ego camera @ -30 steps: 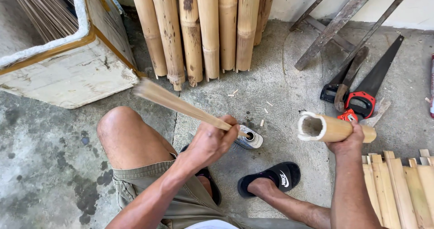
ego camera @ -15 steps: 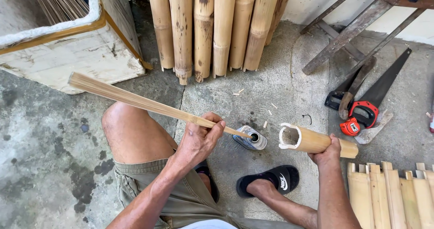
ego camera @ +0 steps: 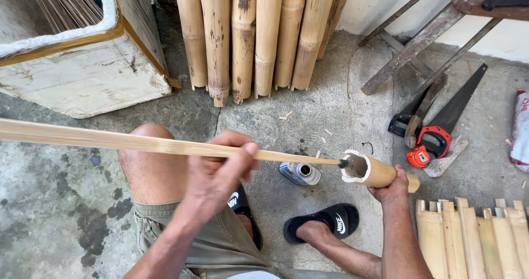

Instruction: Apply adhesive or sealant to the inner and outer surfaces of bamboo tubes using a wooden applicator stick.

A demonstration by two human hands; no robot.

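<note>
So compared with a second ago, the left hand (ego camera: 212,174) is swinging the long bamboo strip (ego camera: 110,141) down from a steep diagonal to nearly level, and its dark tip is now sitting right at the open mouth of the short bamboo tube (ego camera: 372,171), where before it was hovering over by the small metal can (ego camera: 299,172). The tube itself is drifting a bit left toward the middle of the frame too. Looks like the strip is lining up to go into the hollow, though whether the tip is actually inside yet is hard to call. The left hand is gripping the strip with fingers wrapped over it, just left of centre, and the strip is running out past the left edge. The right hand (ego camera: 392,184) is clamping the tube from underneath at right of centre, mouth pointing left at the strip. The can is lying on the concrete floor (ego camera: 308,113) just below the tip, and a handsaw (ego camera: 441,127) is resting at the right.
</note>
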